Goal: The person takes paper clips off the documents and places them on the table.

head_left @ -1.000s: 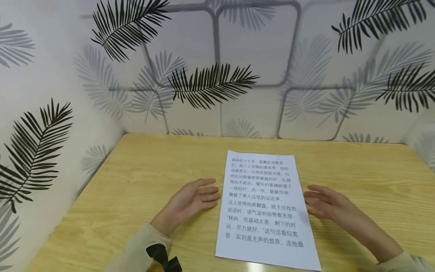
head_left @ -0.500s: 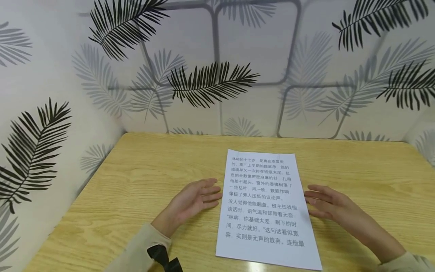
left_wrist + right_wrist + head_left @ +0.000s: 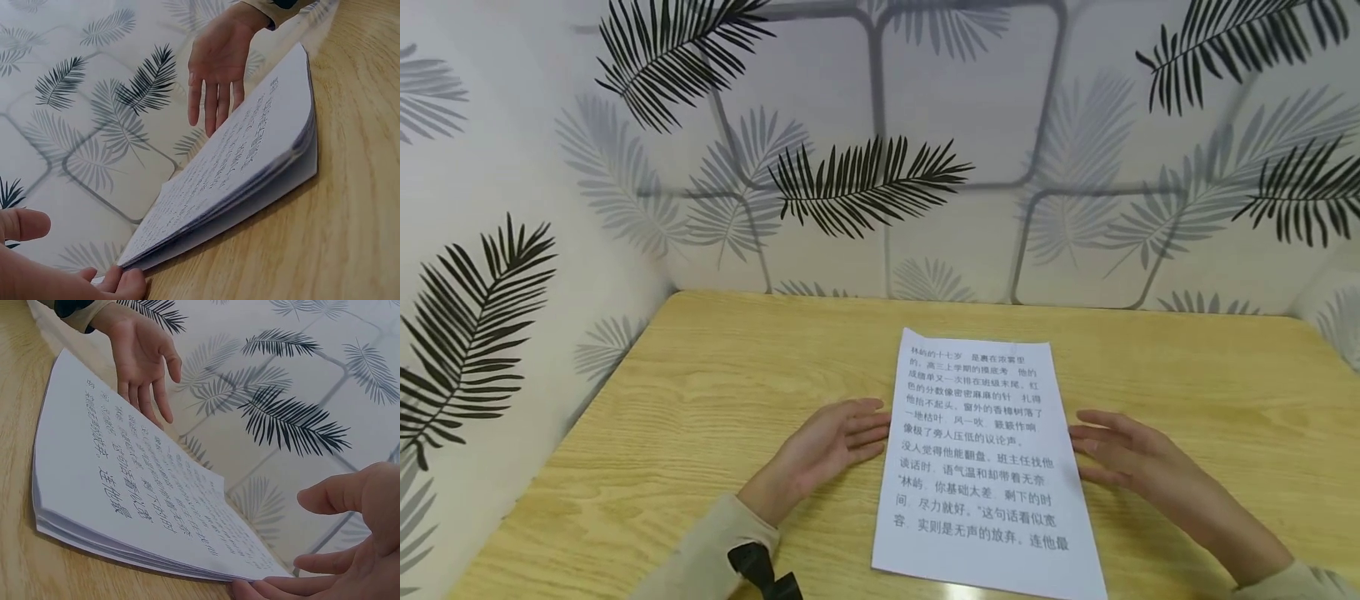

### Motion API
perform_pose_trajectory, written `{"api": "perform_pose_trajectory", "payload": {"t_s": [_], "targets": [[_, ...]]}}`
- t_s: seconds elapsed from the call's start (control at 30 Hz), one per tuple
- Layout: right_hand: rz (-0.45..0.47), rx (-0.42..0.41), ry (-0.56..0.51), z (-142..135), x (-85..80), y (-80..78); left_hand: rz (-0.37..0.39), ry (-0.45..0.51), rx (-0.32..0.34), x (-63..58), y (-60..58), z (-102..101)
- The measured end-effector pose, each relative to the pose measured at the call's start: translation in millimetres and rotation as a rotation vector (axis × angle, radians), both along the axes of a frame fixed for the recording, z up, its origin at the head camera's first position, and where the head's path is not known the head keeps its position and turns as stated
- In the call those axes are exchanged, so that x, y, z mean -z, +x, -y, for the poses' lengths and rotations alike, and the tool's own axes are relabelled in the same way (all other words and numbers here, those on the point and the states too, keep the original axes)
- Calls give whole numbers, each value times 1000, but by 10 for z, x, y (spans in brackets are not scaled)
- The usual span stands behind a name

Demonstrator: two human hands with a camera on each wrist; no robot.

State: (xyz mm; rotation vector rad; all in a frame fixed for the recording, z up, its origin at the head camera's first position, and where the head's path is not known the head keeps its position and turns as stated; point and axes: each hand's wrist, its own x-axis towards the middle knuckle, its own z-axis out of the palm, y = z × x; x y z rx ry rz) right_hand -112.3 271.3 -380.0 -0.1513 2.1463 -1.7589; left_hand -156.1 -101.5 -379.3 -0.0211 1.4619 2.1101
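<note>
White paper (image 3: 977, 467) curls higher at its far-left corner (image 3: 908, 336).

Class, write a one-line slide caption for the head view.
Left hand and right hand flank a stack of Chinese-text sheets on a wood-grain table before leaf-patterned wallpaper.

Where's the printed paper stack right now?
In the head view, the paper stack lies on the wooden table, just right of the picture's centre, between the left hand and the right hand.
</note>
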Motion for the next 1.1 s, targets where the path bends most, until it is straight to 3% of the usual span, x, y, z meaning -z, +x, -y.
{"api": "perform_pose_trajectory", "payload": {"t_s": [0.27,0.5,0.6,0.87,1.1], "targets": [[-18,-22,-67,-14,51,31,-20,-128,6,60,12,-48],[0,-49,-118,-36,64,23,-148,-168,177,90,-16,-66],[-9,-56,-126,-38,58,23,-211,-208,218,75,-26,-55],[-10,-55,-151,-43,70,26,-266,-359,225,73,24,-106],[-40,-8,-113,-5,57,57,-304,-322,210,82,15,-125]]}}
